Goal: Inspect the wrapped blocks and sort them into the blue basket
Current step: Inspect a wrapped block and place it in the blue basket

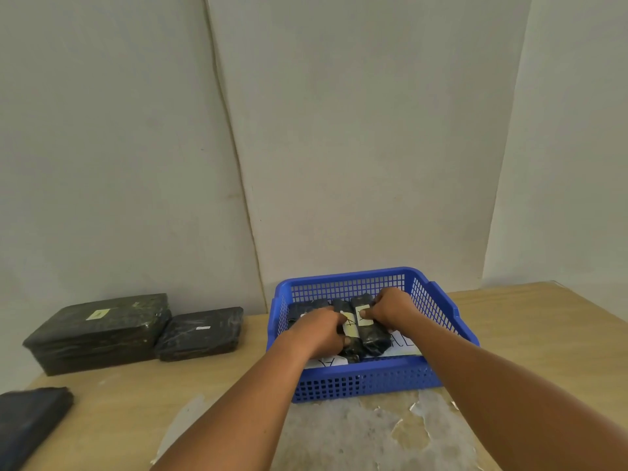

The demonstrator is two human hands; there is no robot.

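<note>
Hands: I see both inside the blue basket (370, 379), close together; left hand (323, 331) curled on one wrapped block (350, 348), right hand (390, 309) pinching the labelled block (372, 329) beside it.
Blocks: dark, standing in a row mid-basket, near the bench's back edge.
Unsorted: large block (98, 331) and smaller block (200, 333) toward the back left corner.
Advice: I would seat each block square against its neighbour, label up, before letting go.
Risk: the row may topple.

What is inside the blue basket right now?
The blue basket holds several dark wrapped blocks with pale labels, lying on white sheets. The left hand and right hand grip them and cover some, so their count is unclear.
</note>
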